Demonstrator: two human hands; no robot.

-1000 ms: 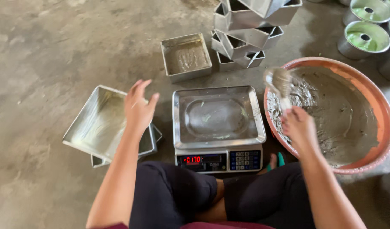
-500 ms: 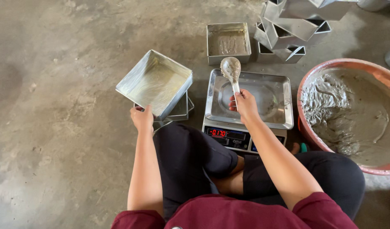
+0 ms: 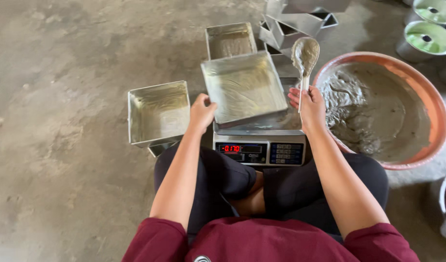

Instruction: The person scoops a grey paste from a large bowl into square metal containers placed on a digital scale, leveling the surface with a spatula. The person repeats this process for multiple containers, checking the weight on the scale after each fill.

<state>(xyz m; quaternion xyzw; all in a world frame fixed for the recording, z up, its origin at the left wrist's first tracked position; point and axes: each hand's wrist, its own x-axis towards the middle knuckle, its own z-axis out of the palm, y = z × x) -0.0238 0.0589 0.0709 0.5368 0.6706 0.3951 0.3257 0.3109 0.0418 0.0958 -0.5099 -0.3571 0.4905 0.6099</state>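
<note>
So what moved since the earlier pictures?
The left hand took a square metal pan from the stack at the side and brought it over the scale. The right hand lifted the batter-coated spoon away from the basin. Basin, scale and remaining pans stayed put.

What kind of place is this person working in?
Probably a small, informal baking or food workshop on a bare concrete floor. A digital weighing scale, square shiny metal baking tins and a wide orange basin of grey batter point to portioning mix by weight.
</note>
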